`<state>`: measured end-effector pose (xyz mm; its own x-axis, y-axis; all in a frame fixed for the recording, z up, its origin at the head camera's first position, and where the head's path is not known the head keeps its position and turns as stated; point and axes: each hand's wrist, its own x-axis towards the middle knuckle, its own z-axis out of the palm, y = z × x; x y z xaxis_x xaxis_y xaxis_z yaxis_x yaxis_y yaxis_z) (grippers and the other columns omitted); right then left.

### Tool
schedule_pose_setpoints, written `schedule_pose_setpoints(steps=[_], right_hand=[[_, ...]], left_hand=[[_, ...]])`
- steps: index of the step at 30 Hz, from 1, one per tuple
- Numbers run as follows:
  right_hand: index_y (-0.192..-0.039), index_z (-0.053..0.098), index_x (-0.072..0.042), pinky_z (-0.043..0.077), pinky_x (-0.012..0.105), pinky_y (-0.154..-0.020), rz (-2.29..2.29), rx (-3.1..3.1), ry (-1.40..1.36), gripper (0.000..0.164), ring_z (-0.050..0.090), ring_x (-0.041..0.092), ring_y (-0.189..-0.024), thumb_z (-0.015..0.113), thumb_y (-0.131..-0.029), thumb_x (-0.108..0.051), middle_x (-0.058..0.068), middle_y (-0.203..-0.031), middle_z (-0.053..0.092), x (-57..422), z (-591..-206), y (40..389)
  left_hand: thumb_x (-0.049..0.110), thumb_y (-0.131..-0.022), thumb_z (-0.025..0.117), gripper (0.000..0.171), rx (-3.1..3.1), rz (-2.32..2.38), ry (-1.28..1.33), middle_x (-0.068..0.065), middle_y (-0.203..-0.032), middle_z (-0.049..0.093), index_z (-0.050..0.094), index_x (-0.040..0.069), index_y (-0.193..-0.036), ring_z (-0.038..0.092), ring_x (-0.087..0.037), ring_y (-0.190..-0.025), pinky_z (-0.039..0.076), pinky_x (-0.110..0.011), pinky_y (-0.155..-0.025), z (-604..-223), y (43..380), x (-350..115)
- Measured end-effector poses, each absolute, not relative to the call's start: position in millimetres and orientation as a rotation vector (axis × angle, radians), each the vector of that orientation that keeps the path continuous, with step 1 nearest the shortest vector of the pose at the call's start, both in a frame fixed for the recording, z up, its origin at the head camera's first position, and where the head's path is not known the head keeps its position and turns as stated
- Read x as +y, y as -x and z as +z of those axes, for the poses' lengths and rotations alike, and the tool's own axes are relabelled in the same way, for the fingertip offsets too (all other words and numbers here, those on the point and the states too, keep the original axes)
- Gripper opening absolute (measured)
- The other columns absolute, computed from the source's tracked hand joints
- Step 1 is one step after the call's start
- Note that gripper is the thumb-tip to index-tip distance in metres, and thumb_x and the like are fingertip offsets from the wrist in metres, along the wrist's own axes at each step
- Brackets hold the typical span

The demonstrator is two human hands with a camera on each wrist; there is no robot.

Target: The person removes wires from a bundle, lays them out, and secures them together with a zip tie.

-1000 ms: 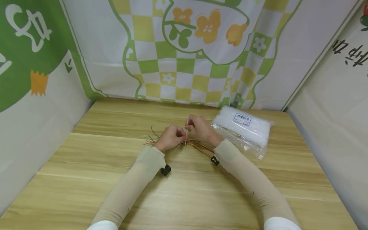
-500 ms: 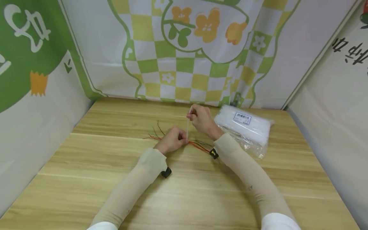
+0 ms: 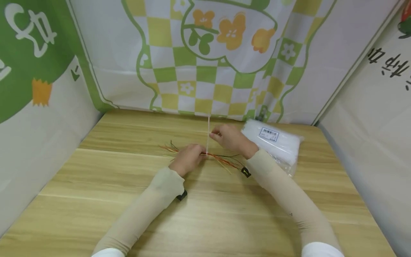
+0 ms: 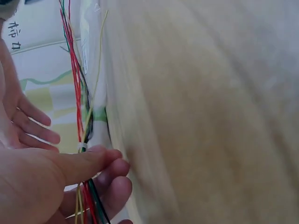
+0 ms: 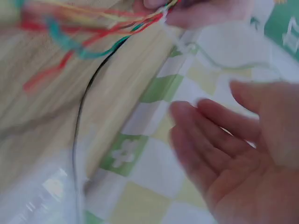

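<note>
My left hand pinches a bundle of thin coloured wires between thumb and fingers, just beside a white cable tie. In the left wrist view the tie's band circles the red, green, black and yellow wires right at the thumb tip. The tie's long tail stands up from the bundle in the head view. Beside that tail my right hand is held with loosely bent fingers, nothing in its grasp; the right wrist view shows its palm bare. Wire ends fan out on both sides of the left hand.
A clear plastic bag of white contents with a barcode label lies at the back right, behind the right forearm. A patterned cloth wall closes off the wooden table's far edge. Cloth walls also flank both sides.
My right hand has let go of the tie's tail and moved slightly right. The tail now stands free. The left hand keeps hold of the wires, which have turned a little.
</note>
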<state>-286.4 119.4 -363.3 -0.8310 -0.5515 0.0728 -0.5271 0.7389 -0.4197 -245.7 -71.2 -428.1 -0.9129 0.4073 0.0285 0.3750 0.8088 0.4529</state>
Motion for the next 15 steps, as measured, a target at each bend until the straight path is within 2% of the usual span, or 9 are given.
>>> schedule_pose_setpoints(steps=[3,6,9,12,13,15], right_hand=[[-0.107,0.071,0.000,0.061,0.043,-0.083,-0.306,2.911,1.116,0.024,0.073,0.030,-0.092,0.058,-0.110,-0.019,0.016,-0.103,0.075,114,-364,266],[-0.096,0.066,-0.004,0.058,0.040,-0.075,0.107,3.000,1.259,0.023,0.068,0.026,-0.080,0.060,-0.109,-0.022,0.010,-0.091,0.070,107,-373,246],[-0.100,0.067,-0.006,0.059,0.039,-0.088,0.459,3.104,1.288,0.023,0.070,0.024,-0.086,0.063,-0.107,-0.028,0.007,-0.095,0.073,102,-389,233],[-0.108,0.068,-0.008,0.053,0.041,-0.106,0.632,3.179,1.222,0.021,0.071,0.024,-0.095,0.063,-0.107,-0.029,0.004,-0.101,0.075,101,-405,227],[-0.110,0.068,-0.009,0.052,0.042,-0.109,0.651,3.194,1.204,0.020,0.072,0.024,-0.097,0.063,-0.107,-0.027,0.003,-0.102,0.075,101,-409,227],[-0.112,0.067,-0.010,0.054,0.040,-0.106,0.666,3.217,1.179,0.015,0.072,0.023,-0.094,0.060,-0.109,-0.023,0.002,-0.100,0.073,101,-416,227]], left_hand=[[0.022,-0.102,0.071,0.013,2.958,0.593,-0.637,-0.006,-0.102,0.077,0.078,0.011,-0.098,0.072,-0.023,-0.091,0.059,-0.044,-0.080,-424,245,-73],[0.021,-0.103,0.070,0.015,2.971,0.531,-0.616,-0.005,-0.094,0.073,0.076,0.010,-0.095,0.064,-0.020,-0.079,0.055,-0.040,-0.069,-420,245,-74],[0.018,-0.105,0.067,0.015,2.966,0.501,-0.603,-0.005,-0.091,0.071,0.075,0.008,-0.097,0.057,-0.020,-0.074,0.048,-0.036,-0.062,-415,244,-74],[0.014,-0.106,0.064,0.014,2.955,0.465,-0.619,-0.006,-0.088,0.070,0.074,0.007,-0.100,0.055,-0.019,-0.073,0.045,-0.032,-0.060,-412,243,-74],[0.013,-0.106,0.063,0.014,2.956,0.451,-0.625,-0.005,-0.087,0.069,0.074,0.007,-0.099,0.055,-0.019,-0.072,0.044,-0.031,-0.059,-411,242,-74],[0.014,-0.107,0.062,0.016,2.967,0.416,-0.634,-0.004,-0.083,0.067,0.072,0.009,-0.096,0.054,-0.018,-0.071,0.043,-0.031,-0.058,-410,241,-74]])
